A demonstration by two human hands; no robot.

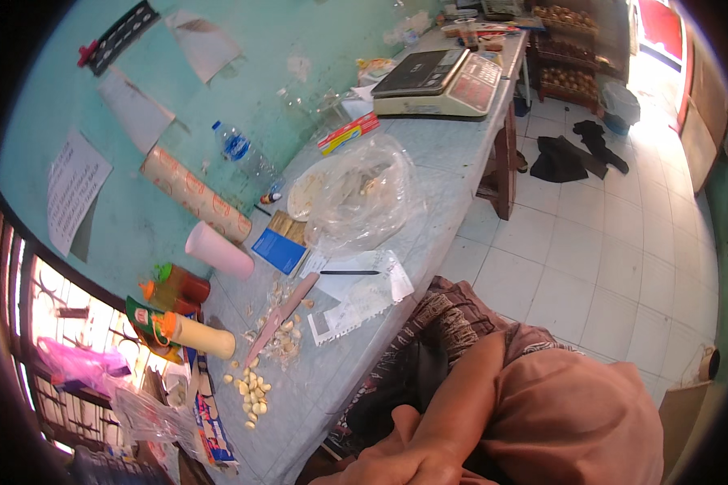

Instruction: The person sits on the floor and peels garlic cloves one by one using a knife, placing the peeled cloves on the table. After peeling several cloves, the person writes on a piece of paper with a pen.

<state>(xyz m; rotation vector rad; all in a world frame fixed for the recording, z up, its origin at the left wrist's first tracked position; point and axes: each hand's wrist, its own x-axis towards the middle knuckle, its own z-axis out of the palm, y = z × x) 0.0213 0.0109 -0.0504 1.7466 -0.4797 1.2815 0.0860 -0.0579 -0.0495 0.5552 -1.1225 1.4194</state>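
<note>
At the bottom edge my right hand (409,464) is partly cut off, its forearm folded back across my lap. Whether it grips anything cannot be made out. My left hand is out of view. On the table beside me lies a pink knife (282,318), resting over garlic skins and unpeeled cloves (288,342). Several peeled garlic cloves (255,394) form a loose pile just below its tip. A black pen (350,273) rests on handwritten papers (361,309). Beyond them sits a clear plastic bag (364,194) with small pale contents, against a white plate (306,194).
Along the wall stand a pink tumbler (219,250), a patterned paper roll (197,194), a water bottle (246,154) and sauce bottles (200,336). A digital scale (437,85) occupies the far table (443,157). Dark cloth (559,159) lies on the tiled floor.
</note>
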